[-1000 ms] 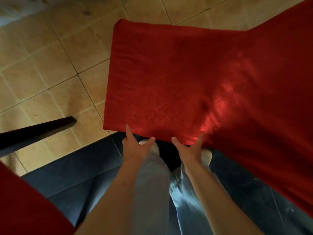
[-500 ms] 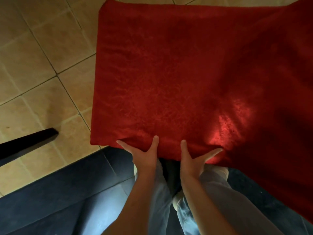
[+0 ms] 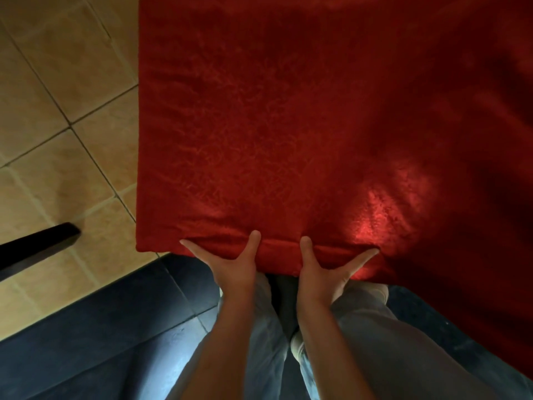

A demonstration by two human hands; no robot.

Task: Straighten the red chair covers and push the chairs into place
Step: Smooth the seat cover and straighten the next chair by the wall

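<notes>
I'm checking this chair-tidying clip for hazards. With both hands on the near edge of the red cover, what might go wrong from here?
1. The left hand and right hand press with spread fingers on the near edge of the glossy red fabric chair cover; they might drag the cloth into new creases.
2. The dark slanted chair leg on the beige tiled floor lies close by on the left; a sideways push might knock it.

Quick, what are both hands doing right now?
Left hand: open, spread fingers pressing the near edge of the shiny red fabric chair cover.
Right hand: open, pressing that same edge.
</notes>
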